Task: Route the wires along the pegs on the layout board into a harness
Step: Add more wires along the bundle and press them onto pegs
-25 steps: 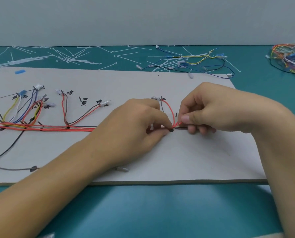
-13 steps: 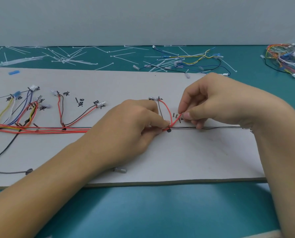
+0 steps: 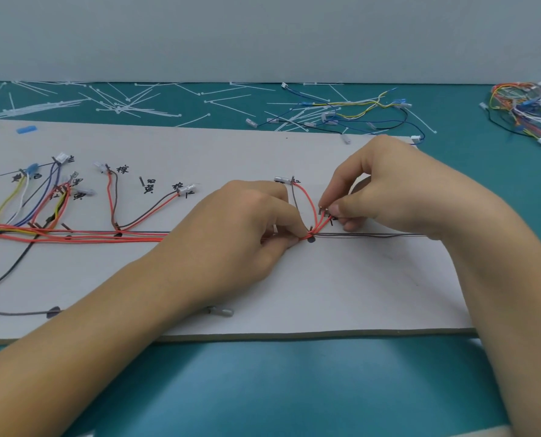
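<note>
From my station I am watching two bare hands working at the middle of the flat grey cardboard layout board, which is lying on the teal table mat. The left hand is pinching the bundle of thin red wires between thumb and forefinger, right at a small dark peg, with its other fingers curled under. The right hand is pinching the free red wire end between thumb and forefinger, just up and right of that peg, its remaining fingers tucked beneath. The red bundle is running along the board's horizontal line from the left edge to the peg, passing coloured branch wires that are fanning up to small white connectors beside handwritten labels. A thin dark wire is running rightward from the peg under the right wrist. Beyond the board, white plastic cable ties are lying scattered, with loose blue and yellow wires near them and a tangled multicoloured wire heap at the far right.
</note>
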